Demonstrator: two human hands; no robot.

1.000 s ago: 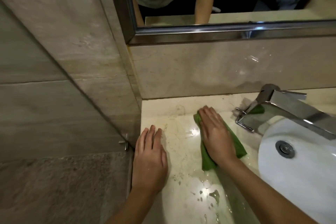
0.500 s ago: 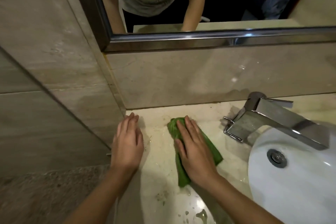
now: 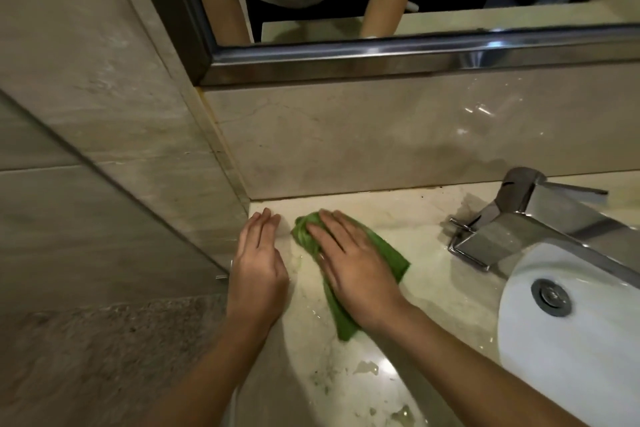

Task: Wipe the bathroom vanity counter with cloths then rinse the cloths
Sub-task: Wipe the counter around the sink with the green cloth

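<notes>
While wet marble desk (image 3: 408, 218) lies under mirror (image 3: 381, 61), flat right hand (image 3: 353, 267) presses cloth (image 3: 393, 258), now nearer corner; left hand (image 3: 258, 263) flat beside.

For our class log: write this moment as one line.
wiping | right hand flat on green cloth | left hand flat on beige marble counter

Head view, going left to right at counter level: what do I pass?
Wall → left hand → right hand, flat on the cloth → faucet. The sink overlaps the faucet, so it is left out.
</notes>
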